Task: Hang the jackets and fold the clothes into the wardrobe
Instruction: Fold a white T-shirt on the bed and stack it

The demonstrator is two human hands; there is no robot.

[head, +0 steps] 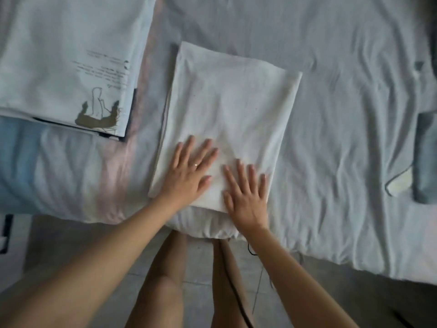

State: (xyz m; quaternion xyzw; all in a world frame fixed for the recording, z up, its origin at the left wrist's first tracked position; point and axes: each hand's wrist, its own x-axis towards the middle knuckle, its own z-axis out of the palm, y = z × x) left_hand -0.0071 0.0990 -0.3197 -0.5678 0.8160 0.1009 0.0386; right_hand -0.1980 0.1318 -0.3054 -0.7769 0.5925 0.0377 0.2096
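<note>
Head view: white shirt (227, 119) folded into a flat rectangle mid-frame on bed (343, 138); left hand (189, 172) and right hand (246, 196) pressing it, palms flat, fingers spread, gripping nothing.

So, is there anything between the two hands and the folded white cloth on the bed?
Nothing visible. The left hand and the right hand both lie flat, fingers spread, directly on the near end of the folded white cloth. The wardrobe is not in view.

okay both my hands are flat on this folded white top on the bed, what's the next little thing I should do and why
Probably fold the white top in half once more. Left hand and right hand lie open on its near edge, it looks flat already, and it is still a long rectangle.
</note>
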